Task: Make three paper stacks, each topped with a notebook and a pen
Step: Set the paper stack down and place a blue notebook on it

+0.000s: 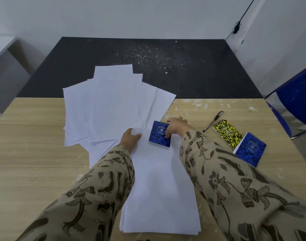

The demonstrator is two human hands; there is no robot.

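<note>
A neat stack of white paper [159,188] lies in front of me on the wooden table [35,145]. My left hand [131,138] pinches its far left corner. My right hand [176,127] grips a small blue spiral notebook [160,134] that sits at the stack's far right corner. Loose white sheets [110,105] are fanned out beyond the stack. To the right lie a black pen [213,121], a yellow notebook [227,133] and a second blue notebook [250,149] overlapping it.
A black mat [140,66] speckled with white crumbs covers the far half of the table. A blue chair [294,108] with a metal frame stands at the right edge. White walls close in behind and on both sides.
</note>
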